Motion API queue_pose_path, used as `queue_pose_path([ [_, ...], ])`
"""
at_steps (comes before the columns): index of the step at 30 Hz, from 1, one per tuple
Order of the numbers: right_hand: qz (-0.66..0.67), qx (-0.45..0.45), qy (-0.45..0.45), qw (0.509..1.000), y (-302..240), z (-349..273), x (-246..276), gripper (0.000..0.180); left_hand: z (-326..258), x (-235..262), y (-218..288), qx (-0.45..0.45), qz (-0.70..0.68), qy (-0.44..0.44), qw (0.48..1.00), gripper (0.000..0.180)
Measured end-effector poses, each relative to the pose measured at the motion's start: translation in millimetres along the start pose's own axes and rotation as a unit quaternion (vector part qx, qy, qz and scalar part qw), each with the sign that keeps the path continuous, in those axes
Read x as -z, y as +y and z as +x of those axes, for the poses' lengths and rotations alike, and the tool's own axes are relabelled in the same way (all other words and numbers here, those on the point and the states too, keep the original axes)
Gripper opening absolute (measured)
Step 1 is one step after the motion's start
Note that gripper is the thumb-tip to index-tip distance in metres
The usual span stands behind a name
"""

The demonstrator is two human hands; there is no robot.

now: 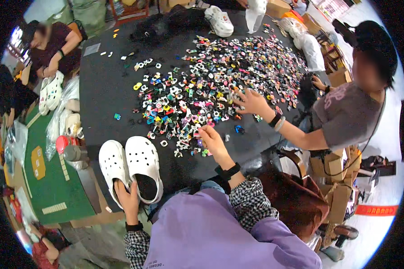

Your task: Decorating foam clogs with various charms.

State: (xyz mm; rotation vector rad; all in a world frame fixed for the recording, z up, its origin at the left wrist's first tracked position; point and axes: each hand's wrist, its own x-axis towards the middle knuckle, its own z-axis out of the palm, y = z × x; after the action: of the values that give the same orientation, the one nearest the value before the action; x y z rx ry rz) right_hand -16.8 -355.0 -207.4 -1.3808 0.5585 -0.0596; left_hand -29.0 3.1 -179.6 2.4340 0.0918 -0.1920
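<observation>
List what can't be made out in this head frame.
- Right hand: fingertips sit in the pile of small charms; whether it grips one is too small to tell.
- Left hand: on the heel of the white clogs; its palm side is hidden.
- Single charm shapes: too small and blurred.
- Purple garment: cut off by the lower edge.

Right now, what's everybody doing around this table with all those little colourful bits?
The person wearing the camera steadies a pair of white clogs with the left hand at the edge of a dark table. Their right hand picks at a big spread of small colourful charms. Across the corner, a co-worker's hand reaches into the same pile. Another person at the far left holds more white clogs.
</observation>
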Motion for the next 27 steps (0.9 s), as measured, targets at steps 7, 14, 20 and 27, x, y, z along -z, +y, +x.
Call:
queue_pose_path([
  [7,0.079,-0.023,0.046,0.996,9,-48,-35,0.017,9,47,20,-0.099,0.067,-0.164,0.979,0.053],
  [14,0.032,-0.026,0.034,0.999,13,-81,-47,0.018,3,93,55,-0.120,0.068,-0.141,0.980,0.017],
  [20,-0.129,0.041,-0.042,0.990,-3,-73,-38,0.019,-6,68,98,-0.095,-0.040,-0.124,0.987,0.016],
  [27,-0.159,0.120,-0.178,0.964,-40,-64,-21,0.018,-18,-13,168,-0.146,-0.166,-0.127,0.967,0.041],
])
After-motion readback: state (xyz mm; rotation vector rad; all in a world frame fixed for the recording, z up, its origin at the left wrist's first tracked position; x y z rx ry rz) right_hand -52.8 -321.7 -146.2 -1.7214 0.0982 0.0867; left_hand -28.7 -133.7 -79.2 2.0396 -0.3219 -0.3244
